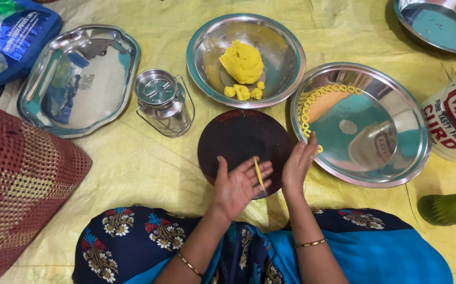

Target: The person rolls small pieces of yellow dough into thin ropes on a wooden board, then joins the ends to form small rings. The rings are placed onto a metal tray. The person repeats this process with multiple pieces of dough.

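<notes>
A yellow plastic sheet (149, 163), creased and a little crumpled, covers the floor, and the dark round board (238, 139) lies flat on it just in front of the seated person's knees. Over the near edge of that board the left hand (238, 184) is held palm up with fingers spread, and a thin yellow dough strand (259, 174) lies across its fingers. The right hand (298, 164) stands edge-on just right of the board, fingers straight and loose, gripping nothing, close beside the strand. Beyond the board sits a steel bowl (280, 47) holding a yellow dough lump (242, 62) and small pieces. Right of the board, touching its edge, a wide steel plate (386, 158) carries a curved row of dough rings (312, 102). Left of the board stand a small lidded steel can (162, 100) and, farther out, a steel tray (43, 113).
</notes>
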